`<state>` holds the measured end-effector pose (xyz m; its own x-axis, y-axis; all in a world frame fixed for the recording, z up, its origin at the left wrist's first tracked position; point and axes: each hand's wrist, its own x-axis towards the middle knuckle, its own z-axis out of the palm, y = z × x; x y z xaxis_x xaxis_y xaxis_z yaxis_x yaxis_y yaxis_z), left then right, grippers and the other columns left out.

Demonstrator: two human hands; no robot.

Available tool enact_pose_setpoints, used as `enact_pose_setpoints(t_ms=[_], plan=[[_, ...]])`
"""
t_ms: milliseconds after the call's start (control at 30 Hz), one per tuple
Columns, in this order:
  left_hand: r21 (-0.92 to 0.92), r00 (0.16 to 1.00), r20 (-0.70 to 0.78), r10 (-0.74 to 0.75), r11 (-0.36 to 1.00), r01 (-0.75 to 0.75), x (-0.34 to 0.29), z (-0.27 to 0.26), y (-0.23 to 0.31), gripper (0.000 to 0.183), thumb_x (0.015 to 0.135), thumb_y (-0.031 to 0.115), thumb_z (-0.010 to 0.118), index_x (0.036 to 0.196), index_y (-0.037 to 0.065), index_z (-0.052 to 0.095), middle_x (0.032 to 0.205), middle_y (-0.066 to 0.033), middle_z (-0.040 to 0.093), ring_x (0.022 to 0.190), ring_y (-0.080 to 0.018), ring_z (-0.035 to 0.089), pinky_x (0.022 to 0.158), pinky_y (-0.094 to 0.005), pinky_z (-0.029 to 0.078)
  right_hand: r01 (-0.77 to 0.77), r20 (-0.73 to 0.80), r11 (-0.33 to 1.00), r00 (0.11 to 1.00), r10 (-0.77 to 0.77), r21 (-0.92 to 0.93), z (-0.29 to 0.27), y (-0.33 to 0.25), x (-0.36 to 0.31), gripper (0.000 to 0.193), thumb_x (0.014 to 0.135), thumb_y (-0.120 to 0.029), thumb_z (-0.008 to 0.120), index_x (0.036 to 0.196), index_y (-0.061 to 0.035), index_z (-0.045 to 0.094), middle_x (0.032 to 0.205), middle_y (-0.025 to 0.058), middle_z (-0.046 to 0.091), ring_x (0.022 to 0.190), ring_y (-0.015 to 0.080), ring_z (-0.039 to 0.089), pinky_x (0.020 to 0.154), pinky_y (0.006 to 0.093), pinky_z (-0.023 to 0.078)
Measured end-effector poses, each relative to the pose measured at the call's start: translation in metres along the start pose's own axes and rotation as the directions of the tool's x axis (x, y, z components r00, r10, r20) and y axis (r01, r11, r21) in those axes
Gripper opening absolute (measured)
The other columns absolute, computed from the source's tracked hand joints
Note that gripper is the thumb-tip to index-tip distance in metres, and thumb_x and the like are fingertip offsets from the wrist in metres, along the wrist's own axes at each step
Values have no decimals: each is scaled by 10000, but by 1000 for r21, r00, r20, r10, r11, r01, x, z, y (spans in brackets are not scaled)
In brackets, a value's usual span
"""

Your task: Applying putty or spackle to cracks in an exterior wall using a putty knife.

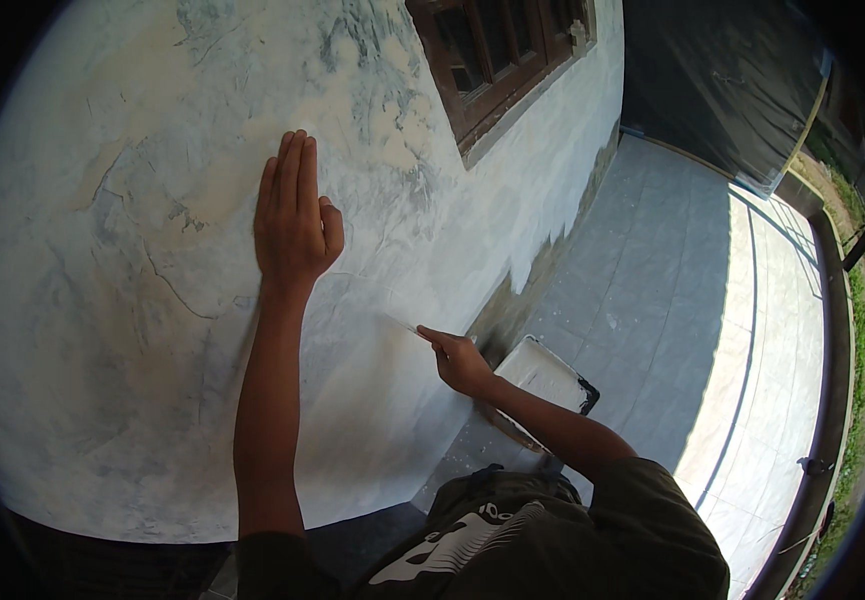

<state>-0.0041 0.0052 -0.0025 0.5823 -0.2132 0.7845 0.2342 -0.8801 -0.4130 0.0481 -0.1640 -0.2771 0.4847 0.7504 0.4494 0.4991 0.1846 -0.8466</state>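
Note:
My left hand lies flat on the wall, fingers stretched out side by side and the thumb apart, holding nothing. The wall is whitish and patchy, with grey smears, cream patches and thin cracks. Lower and to the right, my right hand is closed round a thin, flat tool that looks like a putty knife. Its pale blade points left at the wall; whether the edge touches is hard to tell. Most of the handle is hidden in my fist.
Behind my right forearm, a white paint tray with a dark corner rests on the grey tiled floor. A brown-framed window is set in the wall above. Dark sheeting hangs at the far end. Along the right runs a sunlit floor strip.

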Motion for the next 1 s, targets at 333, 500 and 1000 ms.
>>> enact_pose_setpoints(t_ms=[333, 500, 1000], plan=[[23, 1000, 8, 7, 1000, -7, 3, -1, 3, 614, 811, 81, 448, 1400, -92, 440, 1453, -220, 478, 1388, -329, 440, 1156, -457, 341, 210, -576, 971, 782, -238, -117, -91, -39, 157, 382, 926, 62, 526, 1290, -8, 618, 1128, 221, 692, 972, 263, 712, 826, 317, 536], [31, 1000, 16, 7, 999, -7, 4, -2, 4, 610, 811, 80, 444, 1394, -99, 441, 1452, -226, 475, 1389, -333, 438, 1154, -459, 340, 377, -517, 893, 728, -451, -247, -100, -54, 206, 401, 870, 113, 549, 1243, -6, 634, 1181, 209, 675, 1097, 342, 669, 929, 347, 531], [37, 1000, 2, 10, 999, -10, 0, -2, 1, 627, 801, 71, 453, 1406, -89, 434, 1453, -217, 480, 1386, -332, 443, 1149, -460, 346, 112, -52, 993, 993, -111, 35, -37, -10, 52, 390, 886, 75, 567, 1262, -10, 628, 1106, 187, 705, 1057, 351, 683, 916, 375, 539]])
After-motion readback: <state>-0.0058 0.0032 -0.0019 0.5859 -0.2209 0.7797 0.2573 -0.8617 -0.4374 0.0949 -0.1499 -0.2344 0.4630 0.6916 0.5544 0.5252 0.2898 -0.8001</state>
